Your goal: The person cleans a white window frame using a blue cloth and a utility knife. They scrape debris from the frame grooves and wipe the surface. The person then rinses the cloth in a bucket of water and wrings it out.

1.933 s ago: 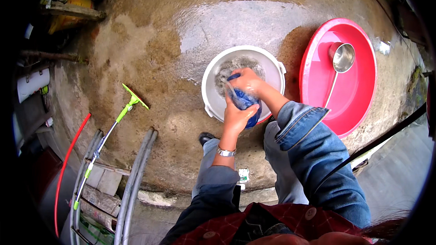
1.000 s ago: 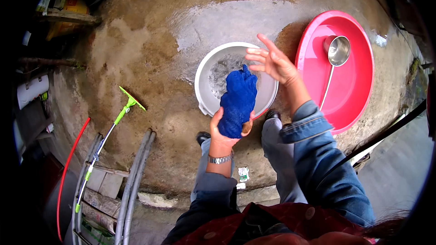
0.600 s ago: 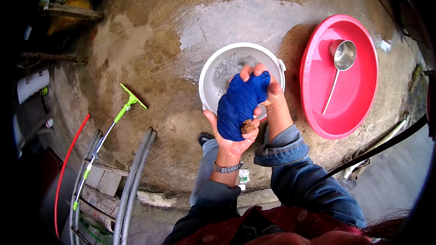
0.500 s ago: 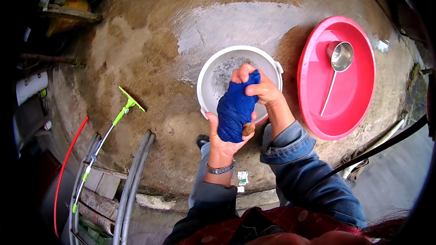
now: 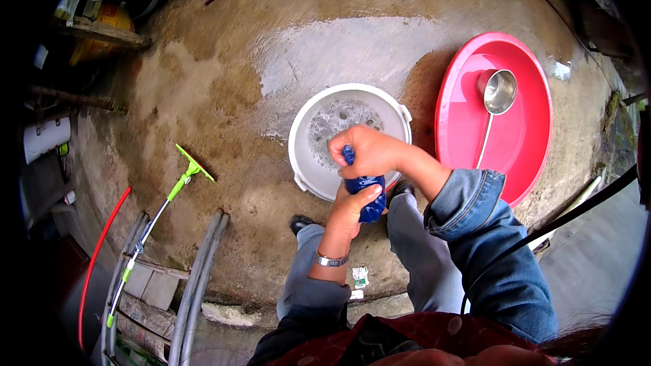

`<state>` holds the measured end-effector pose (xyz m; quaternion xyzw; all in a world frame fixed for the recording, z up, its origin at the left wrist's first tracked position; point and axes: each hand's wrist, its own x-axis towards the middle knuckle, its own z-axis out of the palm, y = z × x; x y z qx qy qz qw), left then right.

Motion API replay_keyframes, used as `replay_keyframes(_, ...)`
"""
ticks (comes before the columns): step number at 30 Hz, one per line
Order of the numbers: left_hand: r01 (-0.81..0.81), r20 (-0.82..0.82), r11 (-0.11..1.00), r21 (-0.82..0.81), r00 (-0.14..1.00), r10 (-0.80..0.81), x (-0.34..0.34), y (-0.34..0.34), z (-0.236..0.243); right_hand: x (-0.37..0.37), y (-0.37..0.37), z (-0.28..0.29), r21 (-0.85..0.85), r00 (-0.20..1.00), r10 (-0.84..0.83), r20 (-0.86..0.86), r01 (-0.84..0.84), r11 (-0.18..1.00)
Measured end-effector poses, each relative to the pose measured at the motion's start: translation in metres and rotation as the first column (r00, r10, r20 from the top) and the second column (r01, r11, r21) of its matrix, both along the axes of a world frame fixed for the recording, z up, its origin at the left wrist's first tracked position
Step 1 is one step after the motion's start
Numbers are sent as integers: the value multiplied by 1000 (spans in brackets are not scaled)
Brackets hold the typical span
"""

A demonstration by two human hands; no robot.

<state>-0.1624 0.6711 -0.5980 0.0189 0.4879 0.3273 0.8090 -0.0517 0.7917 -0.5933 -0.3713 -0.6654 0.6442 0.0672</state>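
A wet, dark blue cloth [image 5: 372, 212] is bunched up between my two hands over the near rim of a white bucket [image 5: 294, 137]. My left hand [image 5: 346, 211] wraps around its lower part, thumb laid across the front. Above it, my right hand [image 5: 369, 150] is closed in a fist on the upper end, where a small blue bit pokes out beside the fingers. Bubbly water [image 5: 332, 122] fills the bottom of the bucket. Folds hide how much of the cloth lies inside each grip.
Right of the bucket is a pink oval basin [image 5: 444, 105] holding a metal ladle [image 5: 500, 92]. A green-headed squeegee [image 5: 193, 166] leans on grey metal tubes [image 5: 196, 278] at left, near a red pole [image 5: 103, 244]. The concrete floor [image 5: 224, 88] has a wet patch.
The cloth, spread over my left palm before, is now squeezed into a narrow bunch. My right hand has turned over and closed on its top end; my left fingers have curled around it.
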Motion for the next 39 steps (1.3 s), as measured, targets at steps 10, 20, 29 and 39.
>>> replay_keyframes(10,42,-234,999,21,972,-36,23,-10,-30,-17,-36,-5,321,863,-11,504,-176,930)
replay_keyframes(20,98,-720,992,80,693,-10,11,-29,-92,-27,-62,-65,219,854,-418,310,364,905)
replay_keyframes(29,76,-675,917,391,701,230,-93,27,-29,30,-127,-99,362,898,55,437,-232,903)
replay_keyframes(39,-69,-691,932,356,652,312,-153,58,3,7,-150,-146,549,873,231,429,-455,701)
